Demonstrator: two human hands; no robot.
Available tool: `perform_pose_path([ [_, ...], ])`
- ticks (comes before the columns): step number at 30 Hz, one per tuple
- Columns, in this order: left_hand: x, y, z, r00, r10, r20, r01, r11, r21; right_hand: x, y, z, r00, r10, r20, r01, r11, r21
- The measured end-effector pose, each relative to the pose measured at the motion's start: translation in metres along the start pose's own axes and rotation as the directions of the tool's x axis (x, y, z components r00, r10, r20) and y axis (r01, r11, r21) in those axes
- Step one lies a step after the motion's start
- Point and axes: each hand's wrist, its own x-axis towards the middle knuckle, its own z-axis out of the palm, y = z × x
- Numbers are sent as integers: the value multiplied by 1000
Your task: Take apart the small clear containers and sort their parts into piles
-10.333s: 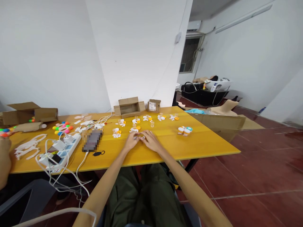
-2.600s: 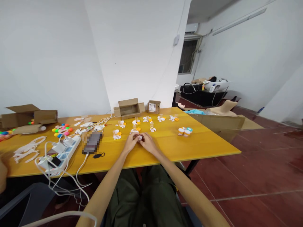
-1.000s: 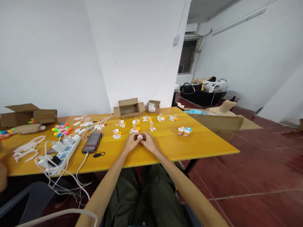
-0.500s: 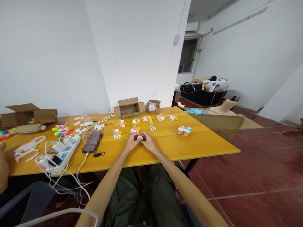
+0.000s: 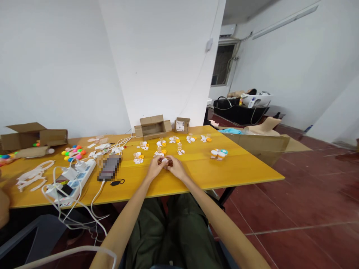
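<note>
Between my left hand (image 5: 155, 166) and my right hand (image 5: 175, 167) is a small white-lidded jar (image 5: 165, 160), held close above the table (image 5: 196, 175). Fingers of both hands are closed round it, hiding most of its body. Just beyond the hands lie white printed discs (image 5: 158, 153), an orange lid (image 5: 164, 151) and a clear cup. Several similar groups of discs (image 5: 138, 161), clear cups (image 5: 179, 146) and orange lids (image 5: 208, 139) spread across the back. To the right stands a cluster of lidded jars (image 5: 219, 154), with white, orange and teal tops.
An open cardboard box (image 5: 153, 129) and a smaller carton (image 5: 182, 125) stand by the wall. On the left are a power strip (image 5: 77, 181) with tangled cables, a phone (image 5: 110, 168), colourful balls (image 5: 73, 153) and another person's arm (image 5: 3, 205) at the edge.
My hands stay together around the jar, which has risen slightly and tilted a little. At the left edge, the other person's hand has drawn back and down.
</note>
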Motion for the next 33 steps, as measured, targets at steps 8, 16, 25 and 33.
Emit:
perform_pose_path([
  [8, 3, -1, -2, 995, -5, -98, 3, 1000, -22, 0, 1, 1, 1000, 11, 6, -11, 1000, -4],
  [16, 2, -7, -5, 983, -35, -178, 32, 999, -21, -3, -6, 2, 999, 13, 39, -12, 1000, -22],
  [25, 3, -5, -5, 984, -29, -178, 22, 999, -41, -4, -8, 0, 997, -9, 80, 10, 1000, -10],
  [33, 4, 0, -2, 988, -20, -151, 5, 995, -95, -2, -6, 0, 992, -46, 119, 41, 998, 38],
])
